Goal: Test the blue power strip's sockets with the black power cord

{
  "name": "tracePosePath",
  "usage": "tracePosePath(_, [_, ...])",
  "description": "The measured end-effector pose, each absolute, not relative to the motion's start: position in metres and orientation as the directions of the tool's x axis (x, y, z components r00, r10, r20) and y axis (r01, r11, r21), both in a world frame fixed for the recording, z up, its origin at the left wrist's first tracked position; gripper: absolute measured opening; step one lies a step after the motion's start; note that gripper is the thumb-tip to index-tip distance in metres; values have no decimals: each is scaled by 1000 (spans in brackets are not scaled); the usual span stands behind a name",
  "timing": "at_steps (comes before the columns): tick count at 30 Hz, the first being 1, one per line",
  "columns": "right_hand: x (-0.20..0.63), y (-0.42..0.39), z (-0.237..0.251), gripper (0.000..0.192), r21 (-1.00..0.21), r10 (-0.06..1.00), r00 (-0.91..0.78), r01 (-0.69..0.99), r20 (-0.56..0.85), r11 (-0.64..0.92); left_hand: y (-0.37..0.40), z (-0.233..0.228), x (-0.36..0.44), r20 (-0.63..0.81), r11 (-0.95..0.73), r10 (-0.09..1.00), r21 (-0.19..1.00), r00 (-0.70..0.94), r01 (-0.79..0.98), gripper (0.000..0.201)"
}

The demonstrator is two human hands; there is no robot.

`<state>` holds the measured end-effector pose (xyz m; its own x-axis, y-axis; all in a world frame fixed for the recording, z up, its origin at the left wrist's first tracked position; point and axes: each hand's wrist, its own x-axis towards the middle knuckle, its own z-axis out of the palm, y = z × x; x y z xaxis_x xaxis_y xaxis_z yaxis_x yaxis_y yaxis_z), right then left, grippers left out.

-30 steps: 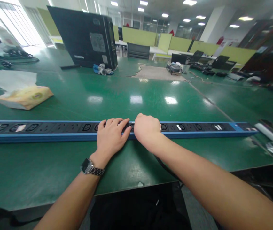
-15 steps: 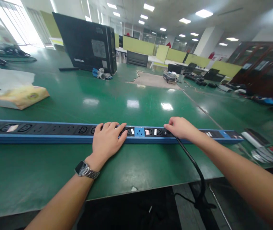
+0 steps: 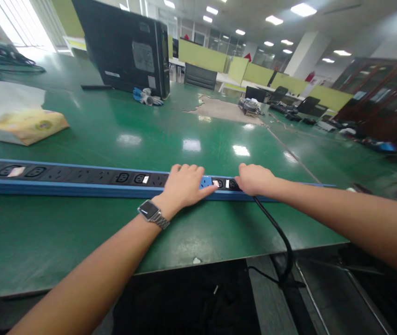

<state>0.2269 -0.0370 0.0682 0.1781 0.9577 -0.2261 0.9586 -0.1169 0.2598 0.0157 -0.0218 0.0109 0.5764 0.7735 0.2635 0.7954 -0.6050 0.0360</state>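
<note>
The left hand [image 3: 183, 185] is lying flat, fingers spread, on the blue power strip [image 3: 80, 179]. The right hand [image 3: 254, 179] is closing around a black cable's plug [image 3: 243, 188] at a socket; whether it is fully seated is hidden.

place: open-plan office | signs: green desk partitions [image 3: 205, 58], office chairs [image 3: 200, 76], ceiling light panels [image 3: 305, 9]

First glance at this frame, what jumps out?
A long blue power strip runs across the near part of the green table, with both hands on it: the left hand lies flat over the sockets, and the right hand sits where a black cable leaves the strip and drops off the table edge. Farther back stand a black computer tower and, far left, a tissue pack.
</note>
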Motion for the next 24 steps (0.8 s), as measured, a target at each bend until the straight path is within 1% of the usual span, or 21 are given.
tracePosePath(1, [227, -39, 66, 43, 236, 957, 192, 962, -217, -139, -21, 12, 26, 240, -675, 724, 53, 647, 736, 63])
tracePosePath(3, [230, -45, 61, 42, 180, 957, 201, 970, -210, -164, -20, 10, 43, 213, -737, 668, 61, 713, 673, 67])
tracePosePath(5, [232, -52, 55, 43, 166, 965, 192, 973, -179, -163, -21, 7, 55, 222, -732, 670, 44, 708, 680, 66])
tracePosePath(7, [231, -57, 48, 42, 186, 971, 193, 969, -140, -165, -23, 4, 62, 240, -734, 666, 41, 706, 678, 63])
tracePosePath(12, [227, -56, 38, 44, 199, 965, 245, 954, -94, -223, -23, 2, 86, 235, -747, 660, 103, 714, 657, 64])
tracePosePath(15, [230, -52, 43, 44, 181, 967, 227, 962, -119, -203, -24, 0, 101, 257, -774, 629, 121, 734, 621, 60])
tracePosePath(17, [234, -51, 49, 43, 82, 947, 243, 970, -209, -230, -24, -2, 106, 271, -766, 638, 125, 721, 631, 56])
tracePosePath(19, [236, -51, 54, 41, -111, 902, 276, 938, -332, -328, -25, -4, 107, 274, -758, 647, 127, 712, 640, 53])
tracePosePath(21, [237, -53, 56, 36, -313, 848, 289, 836, -445, -450, -26, -5, 106, 280, -756, 648, 130, 708, 641, 52])
tracePosePath(22, [237, -54, 55, 34, -386, 833, 295, 780, -468, -493, -26, -5, 105, 284, -755, 650, 131, 705, 643, 52])
tracePosePath(23, [237, -55, 54, 31, -448, 833, 305, 730, -462, -516, -26, -5, 105, 287, -752, 652, 132, 701, 646, 52])
tracePosePath(24, [237, -57, 52, 29, -502, 843, 328, 689, -426, -522, -26, -5, 105, 288, -750, 654, 132, 699, 648, 53])
